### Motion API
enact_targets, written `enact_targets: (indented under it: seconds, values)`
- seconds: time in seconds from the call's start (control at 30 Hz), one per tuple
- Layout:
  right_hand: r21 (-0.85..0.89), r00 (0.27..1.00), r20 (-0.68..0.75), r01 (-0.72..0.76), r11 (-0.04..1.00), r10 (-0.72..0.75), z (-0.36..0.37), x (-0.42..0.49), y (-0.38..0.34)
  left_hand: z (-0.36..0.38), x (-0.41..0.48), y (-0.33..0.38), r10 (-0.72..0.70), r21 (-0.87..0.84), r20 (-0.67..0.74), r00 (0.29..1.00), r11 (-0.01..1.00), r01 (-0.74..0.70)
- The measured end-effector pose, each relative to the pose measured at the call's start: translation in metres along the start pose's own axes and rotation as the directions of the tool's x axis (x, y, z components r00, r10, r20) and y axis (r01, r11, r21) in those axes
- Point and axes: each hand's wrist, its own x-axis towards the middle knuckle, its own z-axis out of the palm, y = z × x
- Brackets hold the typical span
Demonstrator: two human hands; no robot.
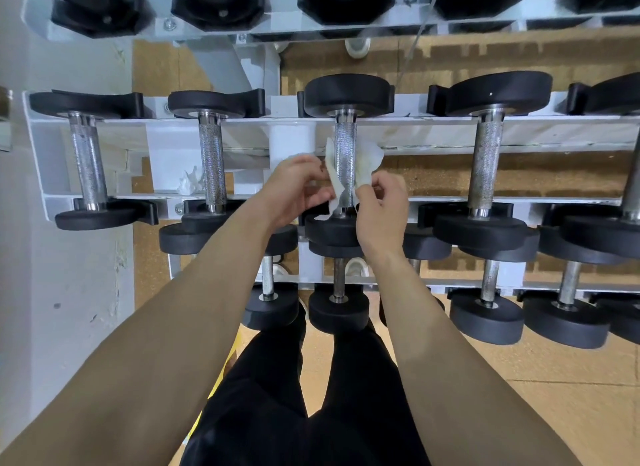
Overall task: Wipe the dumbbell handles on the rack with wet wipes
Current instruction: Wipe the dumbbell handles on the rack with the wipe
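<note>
Centrally, a wet wipe (371,160) is looped behind a knurled dumbbell handle (345,146) on the rack (554,133), its ends pinched by the left hand (298,186) and right hand (381,204); it could be snagged and torn if pulled hard.

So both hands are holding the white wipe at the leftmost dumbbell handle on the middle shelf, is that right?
Not quite. In the head view the left hand and right hand hold the white wipe at the third dumbbell handle from the left on the middle shelf, not the leftmost.
</note>
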Motion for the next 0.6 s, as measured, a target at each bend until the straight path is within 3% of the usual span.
enact_targets:
  seconds: [0.13, 0.3, 0.43, 0.6]
  values:
    - [0.023, 0.998, 0.062, 0.018, 1.000, -0.019, -0.001, 0.002, 0.003, -0.005, 0.004, 0.004, 0.077, 0.318, 0.086, 0.993, 0.943, -0.101]
    - [0.069, 0.994, 0.090, 0.050, 0.996, -0.056, 0.000, 0.002, 0.003, -0.005, 0.008, 0.001, 0.197, 0.476, 0.128, 0.972, 0.848, -0.235]
    - [0.073, 1.000, 0.011, 0.015, 0.997, -0.016, 0.003, 0.000, 0.006, 0.013, 0.012, -0.010, 0.083, 0.211, 0.123, 0.989, 0.971, -0.107]
    - [0.107, 0.993, -0.118, 0.033, 0.994, -0.020, 0.005, -0.002, 0.005, 0.037, 0.018, 0.001, -0.009, 0.072, 0.168, 0.986, 0.997, -0.003]
